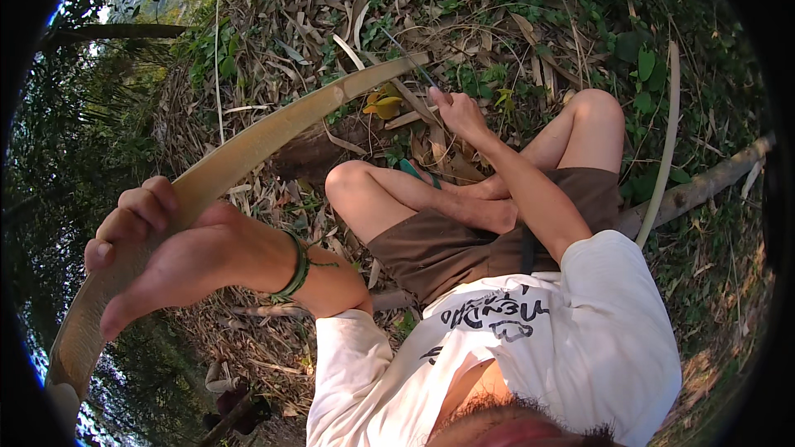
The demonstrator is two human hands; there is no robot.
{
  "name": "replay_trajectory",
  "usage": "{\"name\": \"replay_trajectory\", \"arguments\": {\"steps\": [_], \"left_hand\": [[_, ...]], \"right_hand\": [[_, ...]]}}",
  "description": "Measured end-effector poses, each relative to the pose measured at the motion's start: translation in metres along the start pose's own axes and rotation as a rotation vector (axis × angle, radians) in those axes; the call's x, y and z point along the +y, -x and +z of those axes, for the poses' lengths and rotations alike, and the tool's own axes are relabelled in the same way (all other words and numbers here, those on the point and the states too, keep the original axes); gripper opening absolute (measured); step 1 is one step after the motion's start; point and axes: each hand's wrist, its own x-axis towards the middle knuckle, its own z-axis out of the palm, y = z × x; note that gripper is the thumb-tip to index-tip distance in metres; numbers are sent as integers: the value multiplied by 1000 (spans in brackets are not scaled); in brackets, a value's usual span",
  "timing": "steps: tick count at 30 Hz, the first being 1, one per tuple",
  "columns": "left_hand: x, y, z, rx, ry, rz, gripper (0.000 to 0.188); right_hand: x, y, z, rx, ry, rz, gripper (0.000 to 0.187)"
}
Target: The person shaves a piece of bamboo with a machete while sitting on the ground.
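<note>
A long, pale split bamboo strip (pixel 257 134) runs from the lower left to the upper middle, bowed in the fisheye view. My left hand (pixel 186 252), with a green cord bracelet at the wrist, is closed around its lower part, fingertips over one edge and thumb along the other. In my right hand (pixel 460 116), closed above my crossed legs, is a knife (pixel 411 60). Its thin dark blade points up and to the left, close by the strip's far end; whether they touch I cannot tell. The knife's handle is mostly hidden in the fist.
Dry leaves and green plants cover the ground. A short log (pixel 319 151) lies in front of my knees, beside a yellow leaf (pixel 383 105). On the right, another pale strip (pixel 667 136) leans across a wooden pole (pixel 704 186). A green sandal (pixel 420 172) is on my foot.
</note>
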Motion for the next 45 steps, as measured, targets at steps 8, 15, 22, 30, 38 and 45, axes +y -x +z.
{"name": "replay_trajectory", "arguments": {"steps": [8,15,22,30,38,45], "left_hand": [[-11,-13,-2,9,35,14,79],[-22,-21,17,28,35,-81,79],[-31,-37,13,93,44,-99,77],[-40,-47,10,165,11,-151,76],[-33,-36,19,68,227,-188,75],[-3,-8,14,0,310,-190,71]], "right_hand": [[-11,10,14,0,24,-108,67],[39,-46,-4,40,73,213,67],[37,-20,29,32,-5,195,73],[-17,1,14,-51,-176,174,68],[-145,114,-1,-90,-266,-317,61],[-156,132,3,45,-179,-658,47]]}}
